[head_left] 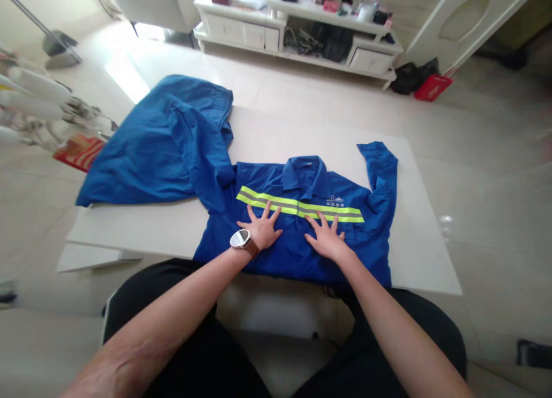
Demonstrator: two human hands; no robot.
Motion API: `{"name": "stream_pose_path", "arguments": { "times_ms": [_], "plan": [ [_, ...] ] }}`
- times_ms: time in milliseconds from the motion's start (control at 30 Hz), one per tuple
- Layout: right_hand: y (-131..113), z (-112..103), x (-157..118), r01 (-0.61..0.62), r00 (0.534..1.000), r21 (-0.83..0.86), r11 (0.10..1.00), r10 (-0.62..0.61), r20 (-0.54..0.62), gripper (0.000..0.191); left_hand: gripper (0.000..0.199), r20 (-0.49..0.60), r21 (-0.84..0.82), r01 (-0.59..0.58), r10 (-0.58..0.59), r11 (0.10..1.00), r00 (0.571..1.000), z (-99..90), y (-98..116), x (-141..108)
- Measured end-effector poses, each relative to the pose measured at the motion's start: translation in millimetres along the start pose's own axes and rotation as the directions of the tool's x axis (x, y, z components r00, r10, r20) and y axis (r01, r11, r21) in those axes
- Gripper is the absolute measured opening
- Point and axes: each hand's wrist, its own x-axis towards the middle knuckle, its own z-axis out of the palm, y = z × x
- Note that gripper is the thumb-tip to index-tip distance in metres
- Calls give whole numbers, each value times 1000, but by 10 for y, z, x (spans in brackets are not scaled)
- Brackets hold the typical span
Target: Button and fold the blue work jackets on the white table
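A blue work jacket (276, 245) with a yellow-and-grey reflective stripe across its chest lies front side up on a white table (425, 237). Its collar (317, 182) points away from me, and one sleeve (383, 168) is bent upward at the right. My left hand (261, 228), with a watch on the wrist, rests flat on the chest just below the stripe, fingers spread. Flat on the other side of the chest is my right hand (325, 237), its fingers also spread. More blue cloth (159, 145) is bunched at the left, touching the jacket; whether it is a separate garment I cannot tell.
Beyond the table stands a white low cabinet (241, 30) with several small items on top. Thread cones (38, 93) and a red striped object (80, 150) are at the left. A red bag (433, 87) lies on the floor at the back right.
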Motion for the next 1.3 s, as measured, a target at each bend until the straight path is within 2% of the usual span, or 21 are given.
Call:
{"name": "stream_pose_path", "arguments": {
  "times_ms": [233,333,533,767,933,1000,1067,1133,1167,1200,1233,1300],
  "plan": [
    [114,55,18,-12,999,11,1000,12,-33,78,82,-5,2,-58,58,998,998,-29,-25,-3],
    [179,135,56,-41,999,-38,998,41,6,87,83,-21,12,-75,75,997,997,9,-52,24],
    [177,215,150,-60,998,-31,998,60,-6,89,81,-64,22,-110,111,994,992,21,-63,114],
    [134,116,113,-42,999,18,999,42,8,93,75,-98,25,-106,108,994,989,98,-71,175],
    [73,68,13,-8,1000,59,998,9,-9,96,71,-85,45,-87,90,995,992,69,-20,151],
    [100,-14,-2,15,1000,86,996,-13,-26,92,71,-83,51,-74,78,996,993,52,3,141],
    [229,-190,14,79,994,178,981,-64,-89,80,70,-81,54,-71,75,996,994,46,13,141],
    [488,-459,50,132,974,333,934,-59,-221,61,68,-75,55,-74,78,996,994,54,6,155],
    [661,-613,69,129,950,437,890,15,-311,50,68,-73,57,-75,79,996,994,63,-3,168],
    [853,-767,83,107,910,546,831,139,-391,41,67,-71,57,-75,79,996,994,75,-14,183],
    [1053,-909,91,76,847,650,756,295,-443,33,67,-69,54,-77,80,996,994,89,-25,200],
    [1426,-1119,91,30,707,804,594,556,-437,25,68,-70,43,-82,85,996,994,115,-44,233]
  ]
}}
